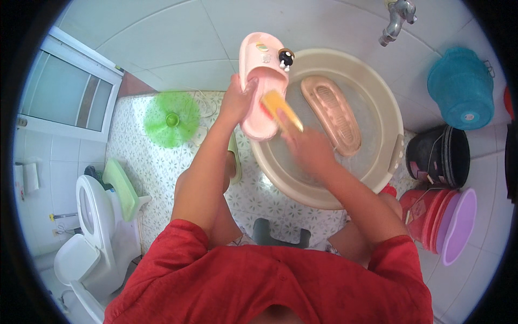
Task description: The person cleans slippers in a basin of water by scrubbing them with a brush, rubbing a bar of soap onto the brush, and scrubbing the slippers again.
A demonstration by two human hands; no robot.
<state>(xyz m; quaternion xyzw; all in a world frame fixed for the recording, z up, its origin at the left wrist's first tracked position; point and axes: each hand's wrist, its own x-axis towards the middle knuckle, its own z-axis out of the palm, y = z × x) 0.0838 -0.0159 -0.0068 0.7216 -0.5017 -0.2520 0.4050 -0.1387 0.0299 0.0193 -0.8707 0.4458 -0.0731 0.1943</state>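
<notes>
A pink slipper [272, 81], small charms [286, 55] on its strap [249, 58], sits toe-away in the left hand [237, 101]; a blurred yellow brush [279, 109] in the right hand [305, 144] crosses its footbed [256, 123].

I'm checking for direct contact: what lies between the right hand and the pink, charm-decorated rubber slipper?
In the head view, an oblong yellow brush, blurred, lies between the right hand and the slipper.

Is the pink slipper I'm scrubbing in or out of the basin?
Out: your left hand holds the pink slipper up, hiding part of the basin rim.
</notes>
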